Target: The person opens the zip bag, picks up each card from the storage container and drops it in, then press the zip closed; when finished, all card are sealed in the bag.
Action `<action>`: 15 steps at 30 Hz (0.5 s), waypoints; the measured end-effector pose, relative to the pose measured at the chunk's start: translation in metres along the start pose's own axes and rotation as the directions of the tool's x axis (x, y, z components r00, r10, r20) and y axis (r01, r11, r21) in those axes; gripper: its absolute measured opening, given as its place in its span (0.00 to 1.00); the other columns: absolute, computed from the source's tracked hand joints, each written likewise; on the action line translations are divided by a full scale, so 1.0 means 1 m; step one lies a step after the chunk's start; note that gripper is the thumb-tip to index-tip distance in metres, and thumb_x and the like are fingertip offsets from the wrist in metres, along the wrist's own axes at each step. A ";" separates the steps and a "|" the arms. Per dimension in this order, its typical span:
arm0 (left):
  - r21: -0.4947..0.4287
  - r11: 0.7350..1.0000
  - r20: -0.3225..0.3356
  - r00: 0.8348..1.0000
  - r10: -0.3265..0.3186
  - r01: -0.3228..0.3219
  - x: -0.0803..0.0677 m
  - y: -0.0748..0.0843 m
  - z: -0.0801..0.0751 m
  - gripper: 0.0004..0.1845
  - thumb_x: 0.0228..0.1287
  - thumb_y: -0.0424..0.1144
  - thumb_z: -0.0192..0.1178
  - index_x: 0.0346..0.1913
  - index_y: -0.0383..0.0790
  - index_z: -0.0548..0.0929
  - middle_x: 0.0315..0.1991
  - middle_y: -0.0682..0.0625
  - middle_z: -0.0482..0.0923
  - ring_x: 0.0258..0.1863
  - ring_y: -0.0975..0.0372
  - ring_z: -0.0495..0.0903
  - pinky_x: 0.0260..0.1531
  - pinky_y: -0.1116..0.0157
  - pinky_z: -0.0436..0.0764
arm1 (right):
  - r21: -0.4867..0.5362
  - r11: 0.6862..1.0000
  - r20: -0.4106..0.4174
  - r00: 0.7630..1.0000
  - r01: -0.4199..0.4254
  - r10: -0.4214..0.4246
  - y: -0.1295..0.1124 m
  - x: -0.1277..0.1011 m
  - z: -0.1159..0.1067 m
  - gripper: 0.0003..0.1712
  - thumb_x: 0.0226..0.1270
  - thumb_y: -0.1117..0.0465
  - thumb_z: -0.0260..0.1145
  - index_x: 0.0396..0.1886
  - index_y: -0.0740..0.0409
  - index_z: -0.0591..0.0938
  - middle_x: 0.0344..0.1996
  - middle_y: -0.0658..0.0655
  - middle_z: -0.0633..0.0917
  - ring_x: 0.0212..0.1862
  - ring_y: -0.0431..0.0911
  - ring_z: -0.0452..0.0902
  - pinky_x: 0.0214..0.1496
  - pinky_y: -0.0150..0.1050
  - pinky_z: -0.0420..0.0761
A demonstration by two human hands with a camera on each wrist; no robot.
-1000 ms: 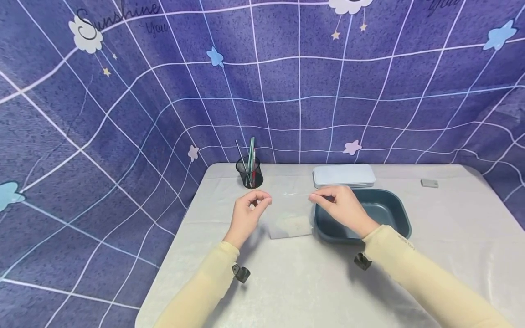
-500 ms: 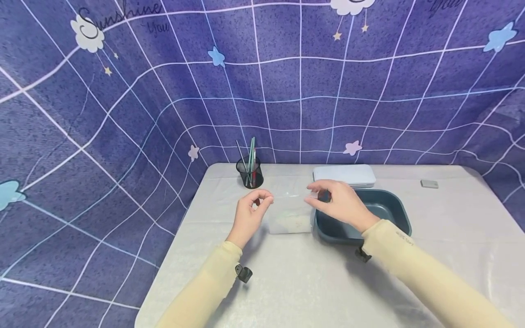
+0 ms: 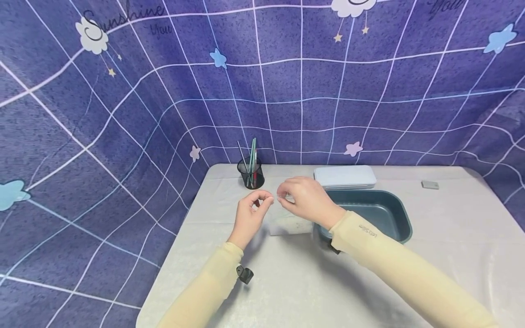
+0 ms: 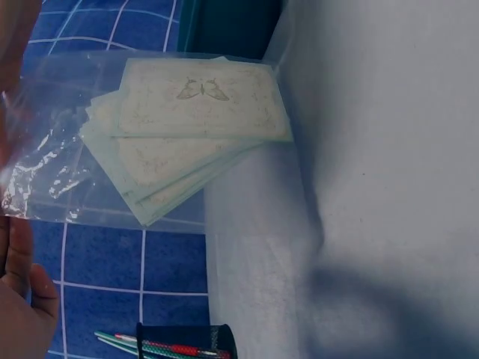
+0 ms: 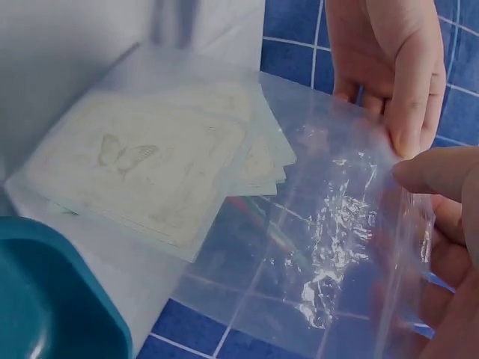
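While the table (image 3: 287, 282) and the blue tub (image 3: 369, 214) at its right lie as they did a second ago, the right hand (image 3: 305, 200) has slid left along the top edge of the bag (image 4: 97, 149) — from over the tub's near-left corner to just beside the left hand (image 3: 248, 214). That sweep along the mouth reads, to my eye, as the seal being pressed shut, with the run nearly at its end. Both hands pinch the bag's top edge: the left hand's thumb and forefinger are clamped on one corner, and the right hand's fingertips (image 5: 419, 172) are closed on the plastic next to it.

Held up off the table, left of the tub, the bag is clear, crinkled and glossy. Inside, at the bottom, sits a fanned stack of pale cards (image 5: 142, 168), the top one printed with a faint butterfly (image 4: 202, 90). Farther off stand a mesh pen cup (image 3: 251, 174), a flat white case (image 3: 344, 176) and, far right, a small grey eraser (image 3: 429, 184).
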State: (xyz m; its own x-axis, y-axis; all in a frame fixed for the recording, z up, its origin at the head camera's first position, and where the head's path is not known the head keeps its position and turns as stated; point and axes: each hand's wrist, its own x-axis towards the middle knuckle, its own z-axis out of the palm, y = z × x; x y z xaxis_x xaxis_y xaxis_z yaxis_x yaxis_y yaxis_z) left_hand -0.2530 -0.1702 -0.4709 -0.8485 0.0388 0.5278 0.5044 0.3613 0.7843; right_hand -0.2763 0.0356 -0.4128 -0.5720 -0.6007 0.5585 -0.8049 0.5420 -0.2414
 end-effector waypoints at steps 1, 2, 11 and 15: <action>0.003 1.000 0.002 1.000 -0.002 0.002 0.000 -0.001 0.000 0.03 0.70 0.31 0.66 0.38 0.35 0.88 0.34 0.48 0.87 0.34 0.58 0.80 0.40 0.49 0.73 | -0.002 1.000 0.001 1.000 0.000 0.000 -0.001 0.001 0.001 0.02 0.64 0.61 0.73 0.36 0.52 0.89 0.32 0.45 0.87 0.34 0.42 0.81 0.39 0.42 0.81; 0.005 1.000 0.004 1.000 -0.004 0.004 0.000 -0.002 0.000 0.03 0.70 0.32 0.67 0.38 0.37 0.88 0.35 0.50 0.87 0.34 0.58 0.80 0.40 0.50 0.73 | -0.003 1.000 0.003 1.000 -0.001 0.001 -0.001 0.002 0.002 0.01 0.64 0.61 0.73 0.35 0.52 0.89 0.31 0.45 0.86 0.33 0.41 0.81 0.39 0.42 0.81; 0.014 1.000 0.010 1.000 0.014 -0.014 0.000 -0.002 -0.001 0.05 0.72 0.42 0.67 0.38 0.46 0.90 0.36 0.56 0.88 0.35 0.62 0.82 0.41 0.55 0.74 | -0.045 0.999 0.000 1.000 0.016 -0.016 -0.004 0.004 0.007 0.02 0.62 0.62 0.75 0.34 0.52 0.89 0.31 0.46 0.87 0.33 0.43 0.82 0.41 0.45 0.81; 0.027 0.999 0.006 1.000 0.023 -0.023 -0.001 -0.002 -0.003 0.06 0.72 0.42 0.67 0.36 0.48 0.89 0.35 0.57 0.88 0.35 0.62 0.82 0.41 0.56 0.74 | -0.070 0.997 -0.011 0.999 0.038 -0.038 -0.006 0.004 0.007 0.02 0.62 0.62 0.75 0.35 0.53 0.89 0.31 0.47 0.88 0.33 0.44 0.83 0.39 0.47 0.81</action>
State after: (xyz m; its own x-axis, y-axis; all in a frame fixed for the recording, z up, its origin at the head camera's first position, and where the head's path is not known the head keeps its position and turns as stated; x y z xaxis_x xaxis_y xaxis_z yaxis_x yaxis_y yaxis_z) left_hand -0.2529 -0.1734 -0.4721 -0.8374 0.0526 0.5441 0.5198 0.3848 0.7627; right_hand -0.2750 0.0257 -0.4149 -0.5388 -0.6145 0.5762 -0.8129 0.5587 -0.1643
